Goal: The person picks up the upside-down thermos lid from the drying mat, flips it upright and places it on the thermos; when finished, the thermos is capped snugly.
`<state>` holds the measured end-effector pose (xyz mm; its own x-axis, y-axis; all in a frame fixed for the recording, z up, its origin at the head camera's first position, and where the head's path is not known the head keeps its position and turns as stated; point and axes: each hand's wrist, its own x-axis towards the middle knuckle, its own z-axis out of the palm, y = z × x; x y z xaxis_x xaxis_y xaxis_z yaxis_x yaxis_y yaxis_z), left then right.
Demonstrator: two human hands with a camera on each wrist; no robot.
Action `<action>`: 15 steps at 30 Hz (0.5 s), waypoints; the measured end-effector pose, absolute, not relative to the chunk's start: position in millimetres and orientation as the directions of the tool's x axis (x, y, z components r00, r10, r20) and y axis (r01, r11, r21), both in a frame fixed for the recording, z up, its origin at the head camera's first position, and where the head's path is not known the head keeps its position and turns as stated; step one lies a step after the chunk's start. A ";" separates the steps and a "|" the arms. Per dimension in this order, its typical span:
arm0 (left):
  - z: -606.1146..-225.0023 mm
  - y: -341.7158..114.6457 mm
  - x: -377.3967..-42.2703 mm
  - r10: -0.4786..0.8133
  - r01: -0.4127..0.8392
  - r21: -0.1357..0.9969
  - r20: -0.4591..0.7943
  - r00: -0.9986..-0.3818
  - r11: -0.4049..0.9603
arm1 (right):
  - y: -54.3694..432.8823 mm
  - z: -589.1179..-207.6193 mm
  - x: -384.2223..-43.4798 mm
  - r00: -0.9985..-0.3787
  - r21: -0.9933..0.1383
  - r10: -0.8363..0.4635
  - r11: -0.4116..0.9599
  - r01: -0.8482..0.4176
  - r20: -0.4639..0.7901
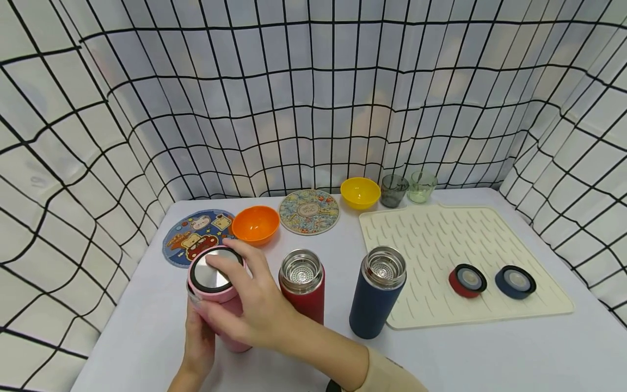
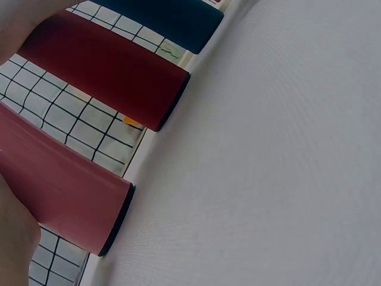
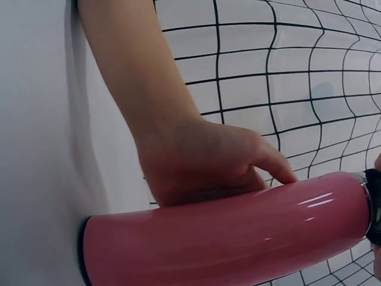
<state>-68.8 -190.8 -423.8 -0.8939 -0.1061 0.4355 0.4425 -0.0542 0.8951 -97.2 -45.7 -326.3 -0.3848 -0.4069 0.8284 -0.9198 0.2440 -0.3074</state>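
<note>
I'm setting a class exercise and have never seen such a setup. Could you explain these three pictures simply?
No robot here, just a person's bare hands. The wide picture comes from a head camera; the other two come from cameras on each wrist. On the white table stand a pink flask, plus a red flask and a blue flask, both open. A red lid and a blue lid lie on the cream mat. Farther back are two bowls, two glasses and two round mats. The left hand holds the pink flask's body; the right hand grips its pink lid.
</note>
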 end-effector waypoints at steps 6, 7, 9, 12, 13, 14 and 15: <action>-426.7 -190.9 -70.9 -0.078 0.504 0.860 0.498 -0.863 -0.081 | -49.3 -330.8 -100.8 -0.385 -0.333 -0.408 0.196 -0.922 0.828; -427.0 -190.8 -71.1 -0.078 0.507 0.857 0.502 -0.861 -0.086 | -50.0 -331.5 -101.5 -0.386 -0.345 -0.409 0.174 -0.922 0.827; -427.8 -190.4 -70.8 -0.085 0.501 0.861 0.494 -0.865 -0.091 | -51.5 -333.1 -102.8 -0.390 -0.370 -0.410 0.131 -0.920 0.824; -428.7 -189.4 -70.2 -0.098 0.484 0.869 0.475 -0.875 -0.104 | -53.4 -335.4 -104.6 -0.392 -0.399 -0.411 0.074 -0.914 0.823; -428.8 -189.0 -70.1 -0.102 0.485 0.868 0.476 -0.873 -0.107 | -54.0 -336.2 -105.2 -0.389 -0.397 -0.412 0.069 -0.915 0.824; -428.7 -188.9 -70.0 -0.104 0.488 0.866 0.479 -0.872 -0.110 | -54.5 -336.6 -105.9 -0.387 -0.398 -0.414 0.064 -0.915 0.824; -428.5 -188.7 -70.1 -0.106 0.492 0.863 0.482 -0.870 -0.112 | -54.9 -336.9 -106.5 -0.387 -0.400 -0.418 0.060 -0.915 0.822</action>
<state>-70.1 -188.7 -428.5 -0.8698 -0.1056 0.4819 0.4919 -0.1116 0.8635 -106.5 -54.9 -336.9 -0.3867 -0.4180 0.8221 -0.9147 0.0603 -0.3996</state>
